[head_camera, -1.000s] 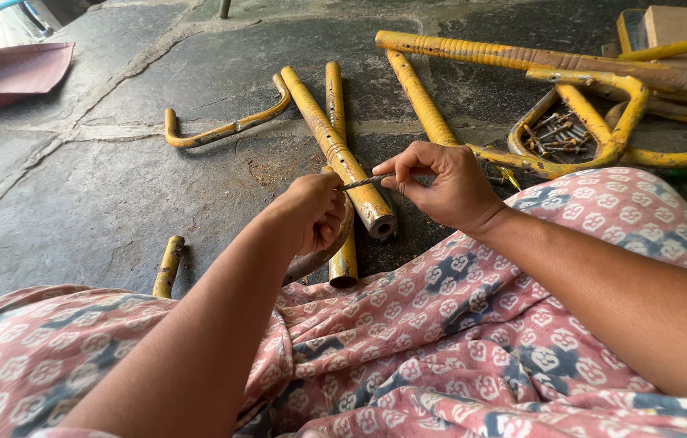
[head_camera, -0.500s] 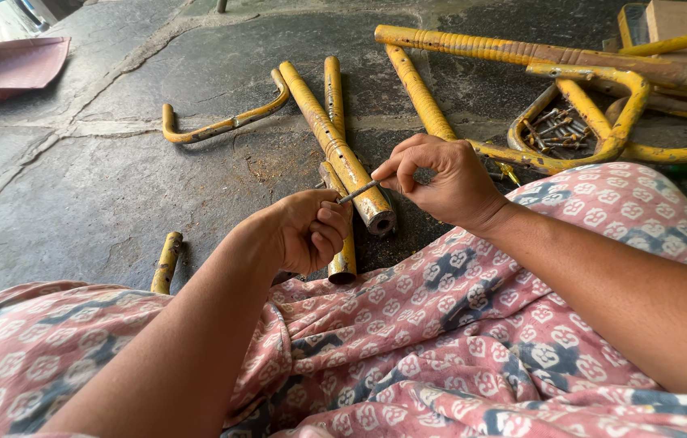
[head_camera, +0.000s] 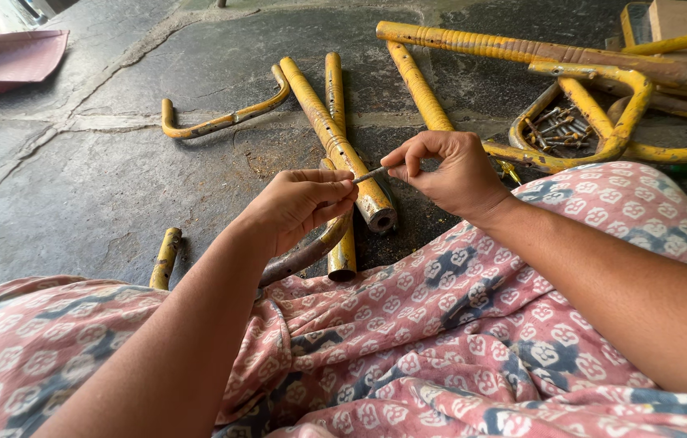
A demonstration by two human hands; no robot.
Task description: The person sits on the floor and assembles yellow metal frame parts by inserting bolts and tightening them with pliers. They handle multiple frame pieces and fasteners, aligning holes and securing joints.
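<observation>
Yellow tubes (head_camera: 335, 134) ahead, bare floor (head_camera: 76, 211) leftward

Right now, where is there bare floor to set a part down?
Bare stone lies left of the curved yellow tube, out to the pink tray. The right is crowded: long yellow tubes, a bent frame around loose bolts. Both hands pinch a thin metal pin.

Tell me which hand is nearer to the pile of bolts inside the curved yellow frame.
Right. The right hand sits just left of the pile of bolts in the curved yellow frame; the left hand is farther left, beyond the yellow tube.
</observation>
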